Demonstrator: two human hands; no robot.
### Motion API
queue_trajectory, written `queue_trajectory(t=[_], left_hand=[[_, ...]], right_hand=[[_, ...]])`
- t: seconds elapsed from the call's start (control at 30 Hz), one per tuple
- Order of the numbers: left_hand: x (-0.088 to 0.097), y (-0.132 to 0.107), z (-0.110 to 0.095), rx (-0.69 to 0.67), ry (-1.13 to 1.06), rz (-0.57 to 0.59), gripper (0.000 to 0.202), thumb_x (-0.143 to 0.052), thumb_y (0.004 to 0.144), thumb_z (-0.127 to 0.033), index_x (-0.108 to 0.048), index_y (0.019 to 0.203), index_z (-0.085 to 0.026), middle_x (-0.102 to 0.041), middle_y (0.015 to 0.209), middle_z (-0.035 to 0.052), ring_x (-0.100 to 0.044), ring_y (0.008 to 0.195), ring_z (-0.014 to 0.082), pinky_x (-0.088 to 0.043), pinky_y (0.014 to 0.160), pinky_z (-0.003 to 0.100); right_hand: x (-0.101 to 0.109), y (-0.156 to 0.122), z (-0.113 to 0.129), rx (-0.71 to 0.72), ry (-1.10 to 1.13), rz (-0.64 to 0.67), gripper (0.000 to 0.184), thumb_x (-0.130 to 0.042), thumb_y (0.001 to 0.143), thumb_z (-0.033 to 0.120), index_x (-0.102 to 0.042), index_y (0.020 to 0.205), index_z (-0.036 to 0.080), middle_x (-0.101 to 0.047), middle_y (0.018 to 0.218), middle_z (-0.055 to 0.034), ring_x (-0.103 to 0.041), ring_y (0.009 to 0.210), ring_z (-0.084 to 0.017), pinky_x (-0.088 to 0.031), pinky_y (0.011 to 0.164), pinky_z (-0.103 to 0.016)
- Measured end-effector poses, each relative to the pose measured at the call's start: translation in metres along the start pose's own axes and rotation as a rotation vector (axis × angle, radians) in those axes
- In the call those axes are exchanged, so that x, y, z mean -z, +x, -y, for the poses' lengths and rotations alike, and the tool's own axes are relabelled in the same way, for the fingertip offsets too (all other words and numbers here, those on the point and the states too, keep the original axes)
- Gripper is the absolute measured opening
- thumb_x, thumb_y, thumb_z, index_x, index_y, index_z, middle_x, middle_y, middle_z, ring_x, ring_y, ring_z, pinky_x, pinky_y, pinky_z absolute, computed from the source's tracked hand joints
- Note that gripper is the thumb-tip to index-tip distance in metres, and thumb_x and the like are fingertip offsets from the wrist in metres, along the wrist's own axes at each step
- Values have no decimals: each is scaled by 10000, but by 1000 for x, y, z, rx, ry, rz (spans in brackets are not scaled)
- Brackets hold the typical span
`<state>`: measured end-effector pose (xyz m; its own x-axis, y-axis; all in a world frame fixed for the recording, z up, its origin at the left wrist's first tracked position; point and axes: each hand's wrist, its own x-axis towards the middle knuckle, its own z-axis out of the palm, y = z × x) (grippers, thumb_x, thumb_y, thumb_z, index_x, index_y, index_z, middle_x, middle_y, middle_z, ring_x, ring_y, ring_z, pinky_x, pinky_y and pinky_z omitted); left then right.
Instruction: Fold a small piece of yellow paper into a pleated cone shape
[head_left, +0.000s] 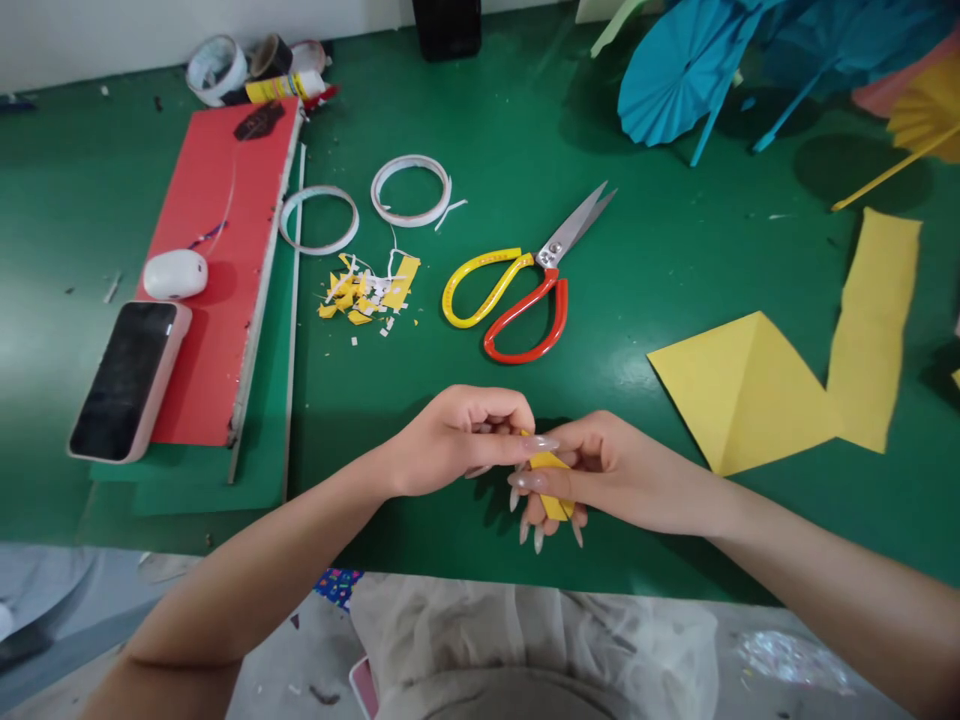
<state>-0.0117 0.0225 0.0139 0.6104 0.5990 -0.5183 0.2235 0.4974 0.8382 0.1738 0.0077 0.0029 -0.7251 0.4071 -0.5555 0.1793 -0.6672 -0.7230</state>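
Observation:
A small folded piece of yellow paper [556, 490] is pinched between my two hands near the table's front edge. My left hand [465, 440] grips its upper left part with thumb and fingers. Its lower part lies between the thumb and fingers of my right hand [600, 475], and both hands cover much of it. Beyond my hands lies a pair of scissors [551, 270] with one yellow and one red handle, blades parted a little. To the right a creased yellow paper square [739, 390] rests beside a yellow paper strip [874, 330].
Yellow and white scraps [360, 290] lie near two tape rolls [411, 190]. At left, a phone [127, 380] and a white earbud case [175, 274] sit on a red board [217, 200]. Blue paper umbrellas [675, 75] and a yellow one [926, 115] stand at the back right.

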Motion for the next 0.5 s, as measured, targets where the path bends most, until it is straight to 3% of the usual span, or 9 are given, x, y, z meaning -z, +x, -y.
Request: queue_trajectory(t=[0.17,0.3,0.5], left_hand=[[1,-2,1,84,75,31,349,-487,883,-422,-474,656,-156,-436,456,-67,-355,381,37,-289,381,156],[-1,-4,1,8,95,-12,415,-354,926,-471,-471,685,-155,-406,457,-66,-361,398,44,-312,405,165],[-2,-5,0,-74,221,-24,219,-570,848,-276,-462,700,-155,-427,543,-71,-336,479,38,-272,425,151]], right_hand=[[0,-1,2,-21,-21,26,248,-657,801,376,-674,755,133,-715,731,-45,-668,623,-114,-508,499,-164],[-2,-3,4,-34,-19,-2,261,-648,806,387,-662,723,140,-711,715,-43,-665,612,-120,-503,485,-175],[-3,-3,6,-81,20,-23,209,-680,784,357,-668,766,149,-711,713,-22,-653,610,-102,-485,513,-167]])
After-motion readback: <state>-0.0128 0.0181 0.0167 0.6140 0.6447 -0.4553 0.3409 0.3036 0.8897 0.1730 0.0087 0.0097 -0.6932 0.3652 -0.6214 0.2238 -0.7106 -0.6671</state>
